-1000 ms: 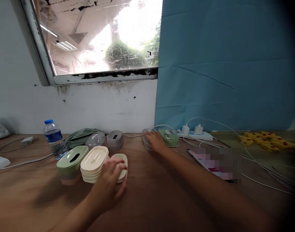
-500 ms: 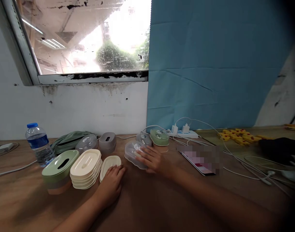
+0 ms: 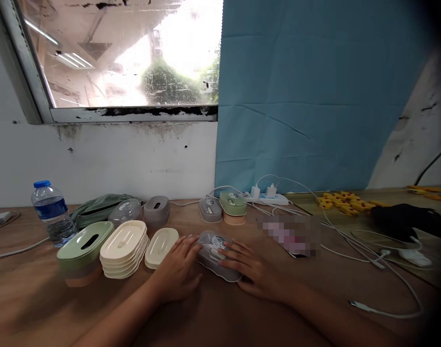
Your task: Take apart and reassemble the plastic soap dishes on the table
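A see-through plastic cover [image 3: 210, 258] with a round white label lies on the table between my hands. My right hand [image 3: 254, 270] is over its right side, fingers stretched across the top and thumb low by the near edge. Next to its left end is my left hand [image 3: 180, 265], fingers extended and slightly bent, the tips at the cover's edge. Just left of that hand are one or more cream lids [image 3: 161, 246]. Further left stand a stack of cream lids [image 3: 123, 241] and a green-topped box [image 3: 85, 250] with a slot.
Behind are a grey slotted box [image 3: 156, 211], another clear cover [image 3: 125, 212], a small grey box [image 3: 210, 210] and a green one [image 3: 233, 205]. A water bottle [image 3: 54, 212] stands left. To the right lie a blurred-out phone [image 3: 288, 236], white cables [image 3: 350, 259] and yellow pieces [image 3: 345, 202].
My right hand has drawn the clear cover nearer and to the right, away from the small grey box. My left hand has shifted right, off the cream lid, to the cover's left end.
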Available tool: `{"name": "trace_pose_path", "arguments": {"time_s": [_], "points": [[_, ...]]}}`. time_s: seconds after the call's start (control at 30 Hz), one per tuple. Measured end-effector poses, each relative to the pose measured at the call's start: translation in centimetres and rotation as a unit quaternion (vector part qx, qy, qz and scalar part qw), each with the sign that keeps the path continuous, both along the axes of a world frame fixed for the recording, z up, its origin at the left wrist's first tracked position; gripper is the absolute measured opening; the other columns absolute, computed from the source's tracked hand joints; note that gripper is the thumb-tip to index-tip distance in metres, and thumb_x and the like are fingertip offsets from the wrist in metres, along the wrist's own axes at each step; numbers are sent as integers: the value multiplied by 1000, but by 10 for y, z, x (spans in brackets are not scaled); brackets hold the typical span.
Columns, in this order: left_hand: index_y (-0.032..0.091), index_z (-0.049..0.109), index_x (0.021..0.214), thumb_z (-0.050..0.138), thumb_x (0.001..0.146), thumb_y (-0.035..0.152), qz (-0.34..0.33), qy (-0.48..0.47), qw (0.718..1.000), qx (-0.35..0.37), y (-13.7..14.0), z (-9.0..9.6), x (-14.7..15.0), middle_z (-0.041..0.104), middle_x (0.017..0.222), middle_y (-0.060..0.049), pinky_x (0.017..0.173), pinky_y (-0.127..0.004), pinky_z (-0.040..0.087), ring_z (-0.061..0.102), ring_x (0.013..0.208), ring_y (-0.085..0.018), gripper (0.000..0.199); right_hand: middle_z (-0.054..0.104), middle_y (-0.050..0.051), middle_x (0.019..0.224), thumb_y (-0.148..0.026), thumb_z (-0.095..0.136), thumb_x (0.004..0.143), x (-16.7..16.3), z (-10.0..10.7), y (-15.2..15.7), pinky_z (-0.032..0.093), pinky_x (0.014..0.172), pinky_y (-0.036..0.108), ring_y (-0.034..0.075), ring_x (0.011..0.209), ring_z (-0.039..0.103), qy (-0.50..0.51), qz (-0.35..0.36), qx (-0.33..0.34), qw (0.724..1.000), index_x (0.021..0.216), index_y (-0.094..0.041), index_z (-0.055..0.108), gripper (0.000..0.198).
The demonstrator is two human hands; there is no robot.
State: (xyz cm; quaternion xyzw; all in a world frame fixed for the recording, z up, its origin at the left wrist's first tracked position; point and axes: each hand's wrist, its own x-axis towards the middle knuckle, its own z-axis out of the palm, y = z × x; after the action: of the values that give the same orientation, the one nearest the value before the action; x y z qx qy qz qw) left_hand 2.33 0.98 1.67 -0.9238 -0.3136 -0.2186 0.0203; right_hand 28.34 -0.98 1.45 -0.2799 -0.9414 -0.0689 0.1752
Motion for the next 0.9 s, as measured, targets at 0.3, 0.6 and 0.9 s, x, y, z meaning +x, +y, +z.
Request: {"name": "trace_pose_path", "arguments": {"time_s": [0.3,0.6,0.9], "points": [[21,46,118,72,47,45,-59,-7,981,-185,29,37,51,54,117,-10,91,-40,36,50,105,-30,80,30,10,137,-26,68,55,8,-1,0,26,102,44,29,127,27,141,22,-153,978,121,-23,42,70],[19,46,118,70,47,53,31,-110,938,-327,27,42,43,54,114,-11,82,-32,42,53,101,-26,82,33,15,134,-36,77,53,1,-21,10,30,100,45,28,122,36,366,-92,-332,864,133,-21,14,104],[18,50,113,60,58,58,177,-162,939,-248,34,43,47,54,115,-12,86,-34,39,49,107,-28,69,43,11,119,-36,77,50,8,-24,19,34,96,43,28,113,43,348,-146,-303,875,125,-21,29,90]]}}
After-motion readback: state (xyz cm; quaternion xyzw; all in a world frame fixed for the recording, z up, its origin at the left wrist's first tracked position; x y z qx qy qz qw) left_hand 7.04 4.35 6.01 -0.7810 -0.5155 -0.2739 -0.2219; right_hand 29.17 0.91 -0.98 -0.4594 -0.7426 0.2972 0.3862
